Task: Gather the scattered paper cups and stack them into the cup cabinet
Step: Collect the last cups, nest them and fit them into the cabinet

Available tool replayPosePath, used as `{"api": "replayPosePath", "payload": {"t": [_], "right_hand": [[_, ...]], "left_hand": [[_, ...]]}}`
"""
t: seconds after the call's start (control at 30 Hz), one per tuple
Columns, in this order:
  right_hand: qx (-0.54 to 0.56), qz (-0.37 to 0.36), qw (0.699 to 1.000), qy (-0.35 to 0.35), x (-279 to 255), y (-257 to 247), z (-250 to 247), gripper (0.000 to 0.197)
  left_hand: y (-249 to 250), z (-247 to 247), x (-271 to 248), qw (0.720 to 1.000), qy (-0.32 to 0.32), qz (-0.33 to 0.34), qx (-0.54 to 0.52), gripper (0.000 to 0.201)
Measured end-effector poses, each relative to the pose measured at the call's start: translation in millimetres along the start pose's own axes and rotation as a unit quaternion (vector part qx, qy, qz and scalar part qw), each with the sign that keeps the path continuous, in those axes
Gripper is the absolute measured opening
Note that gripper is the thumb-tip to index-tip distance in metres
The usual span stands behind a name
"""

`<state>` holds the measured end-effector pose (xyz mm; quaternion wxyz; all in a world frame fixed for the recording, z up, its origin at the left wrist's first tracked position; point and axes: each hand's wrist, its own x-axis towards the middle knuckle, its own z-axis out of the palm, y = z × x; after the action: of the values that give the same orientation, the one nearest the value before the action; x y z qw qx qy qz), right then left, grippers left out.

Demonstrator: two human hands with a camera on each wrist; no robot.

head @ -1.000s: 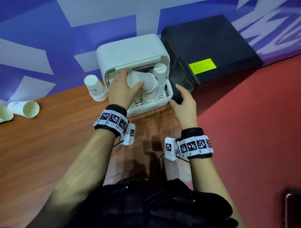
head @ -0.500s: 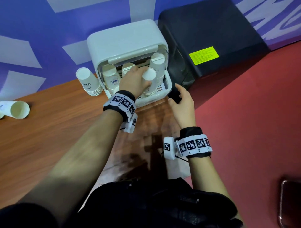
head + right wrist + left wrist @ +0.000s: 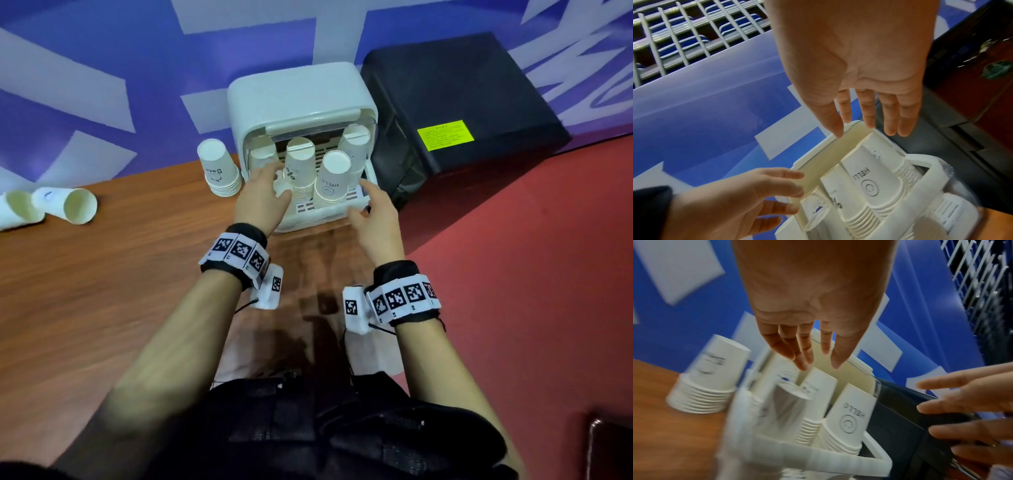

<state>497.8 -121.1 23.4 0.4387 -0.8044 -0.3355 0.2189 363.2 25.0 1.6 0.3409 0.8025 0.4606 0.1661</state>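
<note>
1. surface and room: a wooden table (image 3: 102,291) with a brown grain stands against a blue wall with pale grey shapes (image 3: 85,85); red floor (image 3: 531,274) lies to the right, and a black box with a yellow label (image 3: 459,102) sits just beside the table's far right end.
2. cup cabinet (image 3: 298,92): a white, round-cornered housing at the back of the table, its front open, holding several stacks of inverted paper cups; the nearest is the stack printed "hello" (image 3: 332,181).
3. outside the cabinet: a stack of inverted cups (image 3: 219,169) stands just left of it on the table; two cups lying on their sides (image 3: 65,205) are well apart at the far left edge.
4. left hand (image 3: 263,202): fingers extended and relaxed at the cabinet's left front, gripping nothing.
5. right hand (image 3: 373,216): fingers spread and loose at the cabinet's right front corner, holding nothing.
6. left wrist view only: the rims of the nested cups inside the cabinet tray (image 3: 818,456), and a wire grille (image 3: 982,280) high on the right.
7. right wrist view only: a white slatted rack with blue items (image 3: 694,29) above the wall, and the dark box's brown upper face (image 3: 982,73).
8. head view only: the cups on their sides and the marker bands on both wrists.
</note>
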Motion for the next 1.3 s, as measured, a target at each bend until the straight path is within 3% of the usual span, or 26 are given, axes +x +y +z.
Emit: {"api": "replayPosePath", "payload": {"t": [0.17, 0.47, 1.0, 1.3], "right_hand": [[-0.037, -0.034, 0.996, -0.080, -7.3, -33.9, 34.3, 0.051], [-0.070, -0.097, 0.968, -0.221, -67.3, -105.7, 148.6, 0.052], [-0.140, -0.134, 0.917, -0.349, -226.0, -243.1, 394.8, 0.054], [-0.181, -0.142, 0.894, -0.384, -262.0, -292.9, 519.0, 0.059]], "left_hand": [[-45.9, -42.1, -53.0, 0.995, 0.075, -0.039, -0.060, 0.048], [-138.8, -124.3, -136.2, 0.963, 0.193, -0.112, -0.149, 0.046], [-342.9, -332.8, -257.3, 0.943, 0.241, -0.179, -0.145, 0.039], [-451.5, -409.5, -282.8, 0.920, 0.268, -0.238, -0.158, 0.037]]}}
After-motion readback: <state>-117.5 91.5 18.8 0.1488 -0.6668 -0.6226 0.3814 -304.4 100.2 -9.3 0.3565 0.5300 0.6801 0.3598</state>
